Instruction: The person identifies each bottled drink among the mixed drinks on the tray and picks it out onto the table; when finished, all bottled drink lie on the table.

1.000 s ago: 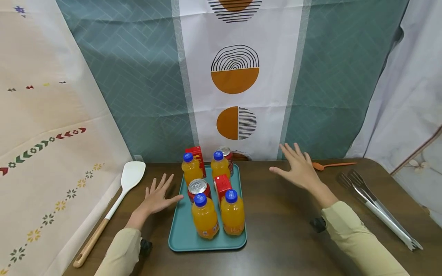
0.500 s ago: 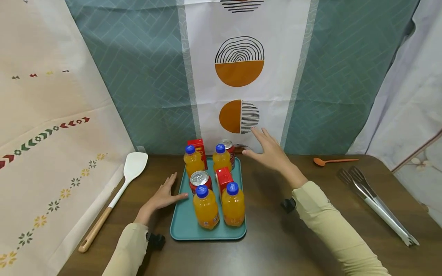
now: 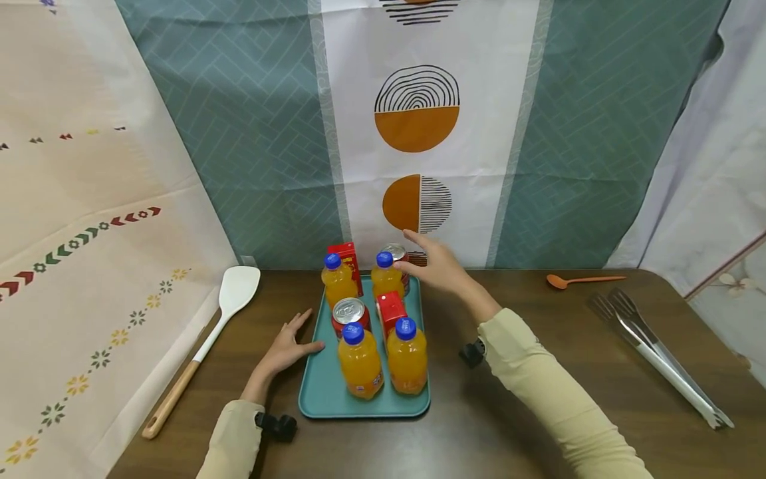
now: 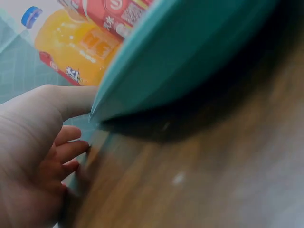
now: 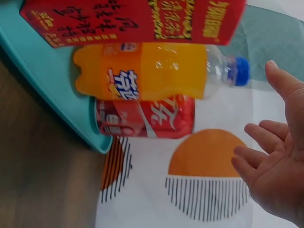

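Thumb outstretched, the left hand (image 3: 286,349) is poised at nine o'clock of the teal tray (image 3: 334,403), its fingers loosely spread and its thumb meeting the rim. The right hand (image 3: 441,267) is hovering between one and two o'clock, thumb and fingers wide apart, near the far right juice bottle (image 3: 387,285), which is standing inside the tray at one o'clock.

The head view is making thumb and blue cap (image 5: 241,71) overlap; the right wrist view is showing a gap there, plus the side of a red can (image 5: 147,118) beside the bottle. The left wrist view is revealing the tray's outer wall. Only the head view is including a white spatula (image 3: 237,290) at nine o'clock and metal tongs (image 3: 653,362) at three.
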Available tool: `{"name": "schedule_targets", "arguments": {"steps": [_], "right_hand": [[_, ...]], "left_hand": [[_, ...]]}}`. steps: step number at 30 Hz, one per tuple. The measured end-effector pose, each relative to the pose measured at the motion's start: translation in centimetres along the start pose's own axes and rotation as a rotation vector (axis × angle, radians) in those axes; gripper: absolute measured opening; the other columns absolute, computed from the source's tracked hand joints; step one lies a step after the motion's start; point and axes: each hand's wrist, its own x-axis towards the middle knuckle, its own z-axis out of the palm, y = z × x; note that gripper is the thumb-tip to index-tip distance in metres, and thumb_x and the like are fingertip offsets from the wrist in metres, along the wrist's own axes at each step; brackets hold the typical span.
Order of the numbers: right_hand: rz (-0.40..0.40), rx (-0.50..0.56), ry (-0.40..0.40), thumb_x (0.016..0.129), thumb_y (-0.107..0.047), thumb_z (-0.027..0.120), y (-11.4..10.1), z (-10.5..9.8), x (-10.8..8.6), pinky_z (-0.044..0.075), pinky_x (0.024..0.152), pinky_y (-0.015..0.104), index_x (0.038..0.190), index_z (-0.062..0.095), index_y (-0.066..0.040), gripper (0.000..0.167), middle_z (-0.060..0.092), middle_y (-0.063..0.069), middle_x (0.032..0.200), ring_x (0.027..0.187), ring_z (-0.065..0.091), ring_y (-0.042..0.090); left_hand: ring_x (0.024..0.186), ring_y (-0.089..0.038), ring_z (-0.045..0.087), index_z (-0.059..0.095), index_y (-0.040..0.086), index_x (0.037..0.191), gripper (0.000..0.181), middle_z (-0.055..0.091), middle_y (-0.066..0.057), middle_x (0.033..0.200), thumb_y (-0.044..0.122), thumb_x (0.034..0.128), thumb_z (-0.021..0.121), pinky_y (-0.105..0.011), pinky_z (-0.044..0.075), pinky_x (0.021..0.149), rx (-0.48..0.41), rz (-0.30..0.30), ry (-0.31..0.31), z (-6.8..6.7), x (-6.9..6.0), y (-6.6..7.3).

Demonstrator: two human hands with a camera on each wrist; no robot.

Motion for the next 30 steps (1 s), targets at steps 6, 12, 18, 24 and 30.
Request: {"name": "schedule_targets", "arguments": {"steps": [6, 12, 18, 24, 30], "right_hand": [[-0.031, -0.101, -0.046, 0.090, -0.033, 0.068, -0.3, 1.4, 1.0, 0.042, 0.111, 0.049, 0.149, 0.038, -0.004, 0.073, 0.048, 0.017, 0.149, 0.135, 0.048, 0.035], [-0.066, -0.103, -0.094, 0.091, -0.031, 0.068, -0.2, 2.7, 2.0, 0.049, 0.104, 0.045, 0.143, 0.046, -0.003, 0.064, 0.056, 0.018, 0.140, 0.122, 0.058, 0.033], [-0.012, 0.024, -0.095, 0.091, -0.025, 0.068, 0.5, 3.5, 2.3, 0.052, 0.100, 0.045, 0.132, 0.057, -0.003, 0.048, 0.065, 0.015, 0.123, 0.112, 0.061, 0.031], [0.051, 0.115, -0.076, 0.092, -0.024, 0.068, 0.5, 4.0, 2.3, 0.052, 0.099, 0.045, 0.131, 0.057, -0.003, 0.046, 0.065, 0.017, 0.120, 0.111, 0.060, 0.033], [0.131, 0.136, -0.080, 0.092, -0.028, 0.066, 0.6, 4.2, 2.1, 0.048, 0.104, 0.049, 0.135, 0.057, -0.007, 0.048, 0.062, 0.016, 0.126, 0.119, 0.057, 0.035]], "left_hand": [[0.146, -0.044, 0.025, 0.037, 0.000, 0.148, 0.075, 0.032, -0.026, 0.155, 0.013, 0.0836, 0.072, -0.061, 0.018, 0.119, -0.124, 0.073, 0.068, 0.6, -0.5, -0.2], [0.143, -0.043, 0.032, 0.043, 0.000, 0.144, 0.070, 0.041, -0.024, 0.151, 0.008, 0.0816, 0.073, -0.061, 0.022, 0.118, -0.179, 0.092, 0.095, 0.6, -0.6, -0.2], [0.143, -0.042, 0.033, 0.045, -0.001, 0.143, 0.068, 0.043, -0.024, 0.149, 0.007, 0.0821, 0.073, -0.059, 0.022, 0.119, -0.194, 0.109, 0.091, 0.7, -0.3, -0.2], [0.142, -0.041, 0.035, 0.049, 0.000, 0.140, 0.063, 0.045, -0.024, 0.148, 0.007, 0.0819, 0.072, -0.058, 0.024, 0.118, -0.178, 0.089, 0.136, 0.7, -0.2, -0.2], [0.146, -0.041, 0.027, 0.055, 0.002, 0.137, 0.058, 0.043, -0.024, 0.149, 0.008, 0.0814, 0.072, -0.058, 0.020, 0.120, -0.197, 0.032, 0.166, 1.0, -0.2, -0.1]]}}
